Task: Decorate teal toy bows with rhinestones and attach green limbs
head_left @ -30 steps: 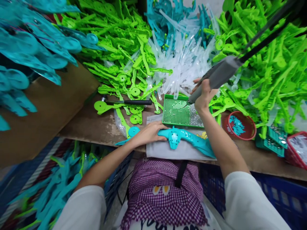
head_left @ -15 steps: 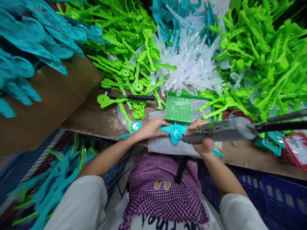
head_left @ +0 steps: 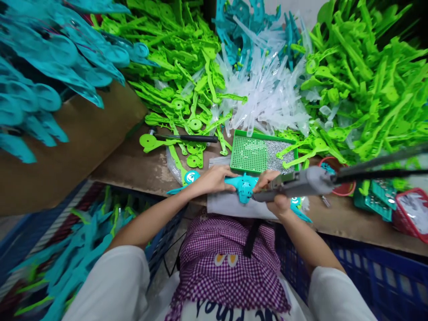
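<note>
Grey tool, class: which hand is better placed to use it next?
Probably the right hand: it grips the tool, tip near the turquoise part, while the left hand holds that part.

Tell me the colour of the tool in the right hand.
The tool has a grey body, best seen in the head view.

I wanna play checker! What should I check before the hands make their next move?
1. Left hand on the blue part: ok.
2. Right hand around the gray tool: ok.
3. Tool tip seated in the blue part: cannot tell, too small to see.
4. Silvery pieces in the green tray: ok.
5. Tray's view unblocked: not ok, a green piece overlaps its right side.
</note>
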The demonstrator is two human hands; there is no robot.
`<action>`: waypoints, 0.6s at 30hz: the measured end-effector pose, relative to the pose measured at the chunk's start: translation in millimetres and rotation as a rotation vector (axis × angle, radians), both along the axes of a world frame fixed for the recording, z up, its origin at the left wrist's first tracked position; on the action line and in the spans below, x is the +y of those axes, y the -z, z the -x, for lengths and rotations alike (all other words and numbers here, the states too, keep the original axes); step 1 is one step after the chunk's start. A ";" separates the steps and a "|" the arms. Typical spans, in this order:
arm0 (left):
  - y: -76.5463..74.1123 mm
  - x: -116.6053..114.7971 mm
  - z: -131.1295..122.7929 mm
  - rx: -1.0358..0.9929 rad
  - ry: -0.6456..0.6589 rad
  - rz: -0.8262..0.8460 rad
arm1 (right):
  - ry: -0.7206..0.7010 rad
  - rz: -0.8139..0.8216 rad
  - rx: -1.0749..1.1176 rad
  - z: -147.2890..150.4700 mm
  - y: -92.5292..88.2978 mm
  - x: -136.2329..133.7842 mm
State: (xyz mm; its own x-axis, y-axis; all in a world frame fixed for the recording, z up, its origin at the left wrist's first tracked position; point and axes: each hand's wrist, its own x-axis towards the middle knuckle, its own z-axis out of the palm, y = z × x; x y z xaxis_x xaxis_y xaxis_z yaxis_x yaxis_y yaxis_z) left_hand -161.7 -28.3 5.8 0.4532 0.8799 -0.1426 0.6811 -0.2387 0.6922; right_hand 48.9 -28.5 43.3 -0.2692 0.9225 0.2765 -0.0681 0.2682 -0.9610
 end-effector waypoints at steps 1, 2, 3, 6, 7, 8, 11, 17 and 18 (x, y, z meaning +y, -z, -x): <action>0.6 0.0 0.5 -0.004 0.003 -0.002 | 0.022 -0.006 0.075 0.6 -6.7 8.4; 1.3 0.0 1.0 -0.010 0.009 -0.010 | 0.062 -0.028 0.170 1.8 -13.3 19.7; 2.1 -0.1 1.5 -0.018 0.017 -0.025 | 0.126 -0.049 0.253 3.9 -19.0 33.8; 4.2 -0.3 2.8 -0.030 0.033 -0.059 | 0.332 -0.100 0.303 13.4 -23.4 85.7; 4.7 -0.4 2.9 -0.027 0.033 -0.060 | 0.374 -0.113 0.242 16.5 -20.1 102.6; 5.1 -0.5 3.0 -0.020 0.029 -0.057 | 0.376 -0.118 0.184 19.1 -15.1 117.8; 5.7 -0.4 2.7 -0.010 0.037 -0.052 | 0.396 -0.163 0.114 22.7 3.0 148.0; 6.0 0.9 2.7 -0.022 0.040 -0.026 | 0.414 -0.219 0.135 23.0 17.3 161.9; 5.9 0.8 2.8 -0.023 0.040 -0.022 | 0.416 -0.217 0.139 23.0 17.6 162.6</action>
